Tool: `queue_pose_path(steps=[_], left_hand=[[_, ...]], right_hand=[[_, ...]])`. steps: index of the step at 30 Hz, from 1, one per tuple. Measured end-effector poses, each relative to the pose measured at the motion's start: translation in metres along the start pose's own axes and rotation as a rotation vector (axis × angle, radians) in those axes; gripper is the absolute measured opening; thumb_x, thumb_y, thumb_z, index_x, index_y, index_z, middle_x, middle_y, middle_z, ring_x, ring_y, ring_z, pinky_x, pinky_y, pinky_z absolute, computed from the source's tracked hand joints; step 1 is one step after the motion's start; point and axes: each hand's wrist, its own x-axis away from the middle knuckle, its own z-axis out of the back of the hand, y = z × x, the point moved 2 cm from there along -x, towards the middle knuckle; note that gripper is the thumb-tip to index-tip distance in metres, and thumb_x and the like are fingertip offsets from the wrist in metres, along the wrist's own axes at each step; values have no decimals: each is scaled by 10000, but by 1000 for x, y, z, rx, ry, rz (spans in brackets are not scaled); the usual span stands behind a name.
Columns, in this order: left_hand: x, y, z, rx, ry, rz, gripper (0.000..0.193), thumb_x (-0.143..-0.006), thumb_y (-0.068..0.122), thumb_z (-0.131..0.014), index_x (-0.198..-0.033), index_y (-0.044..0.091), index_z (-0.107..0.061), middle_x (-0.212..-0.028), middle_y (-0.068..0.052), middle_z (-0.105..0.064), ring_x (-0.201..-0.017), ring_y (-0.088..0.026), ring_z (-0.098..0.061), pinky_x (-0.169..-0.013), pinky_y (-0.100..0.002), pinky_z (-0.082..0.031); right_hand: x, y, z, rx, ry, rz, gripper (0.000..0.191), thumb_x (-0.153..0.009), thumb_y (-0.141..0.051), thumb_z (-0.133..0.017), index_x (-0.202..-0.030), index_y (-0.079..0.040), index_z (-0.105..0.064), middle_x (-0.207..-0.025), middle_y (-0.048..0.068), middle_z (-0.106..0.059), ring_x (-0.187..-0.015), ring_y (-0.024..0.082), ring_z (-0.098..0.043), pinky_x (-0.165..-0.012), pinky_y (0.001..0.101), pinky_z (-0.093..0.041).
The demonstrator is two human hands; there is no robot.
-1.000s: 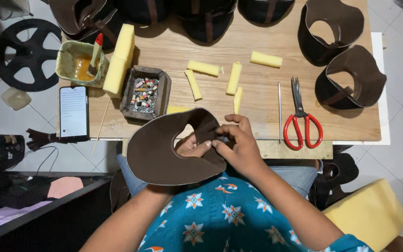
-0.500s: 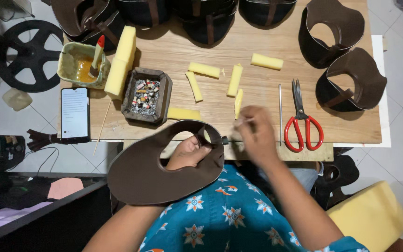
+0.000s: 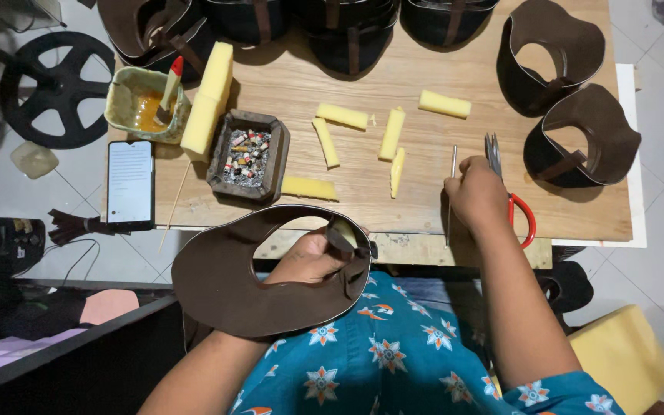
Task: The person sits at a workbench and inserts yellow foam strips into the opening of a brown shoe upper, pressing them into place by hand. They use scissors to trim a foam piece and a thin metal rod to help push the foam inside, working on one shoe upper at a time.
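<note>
Leather piece (image 3: 270, 284) gripped in left hand (image 3: 309, 257); right hand (image 3: 476, 196) fingers close on thin rod (image 3: 450, 196) beside scissors (image 3: 505, 188); blades may nick knuckles.

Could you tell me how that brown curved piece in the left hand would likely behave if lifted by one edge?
The brown curved piece probably flexes rather than flops: it drapes around the left hand yet keeps its arc. It looks thin, so likely light for its size. Its matte surface suggests it is not slippery.
</note>
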Motion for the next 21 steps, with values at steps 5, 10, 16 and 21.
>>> queue_pose_path(steps=[5,10,16,21], left_hand=[[-13,-4,14,46,100,-128,232,-1000,10,-587,-1229,-24,-599,-1097,-91,-713,-951,-145,-686,-853,-291,-550],[-24,-10,25,126,80,-174,268,-995,0,-580,-1260,-40,-568,-1172,-92,-687,-1060,-144,-668,-962,-300,-524],[-22,-12,31,86,62,-181,260,-1011,10,-600,-1264,-46,-575,-1152,-90,-676,-1026,-144,-655,-940,-304,-526],[-14,-7,33,36,183,-118,263,-974,21,-620,-1231,-35,-610,-1102,-79,-694,-956,-122,-667,-866,-277,-546]], right_hand=[[20,-5,-3,47,-163,-18,633,-756,-299,-865,-1221,12,-567,-1048,230,-715,-1009,389,-689,-879,471,-527],[27,-10,-14,26,-147,85,555,-816,-240,-812,-1243,10,-560,-1046,238,-720,-1002,410,-691,-870,471,-537],[49,-14,-11,64,-182,120,527,-775,-246,-818,-1161,2,-559,-984,225,-714,-955,417,-686,-809,502,-539],[72,-13,-14,145,-224,136,498,-798,-233,-791,-1168,-13,-541,-885,234,-718,-903,437,-694,-788,518,-537]])
